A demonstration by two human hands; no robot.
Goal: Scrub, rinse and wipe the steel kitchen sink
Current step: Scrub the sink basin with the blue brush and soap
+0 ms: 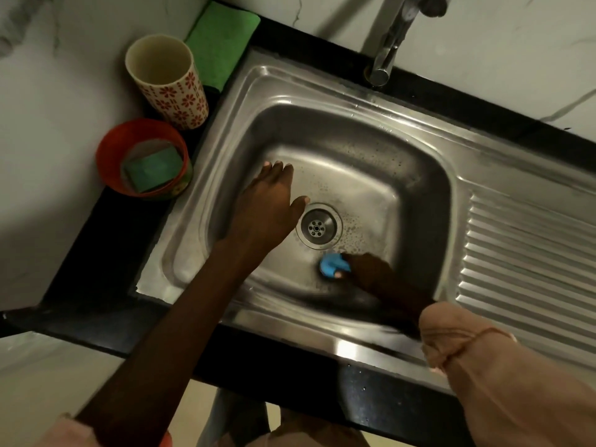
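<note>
While right hand grips blue scrubber, seemingly touching basin.
</note>
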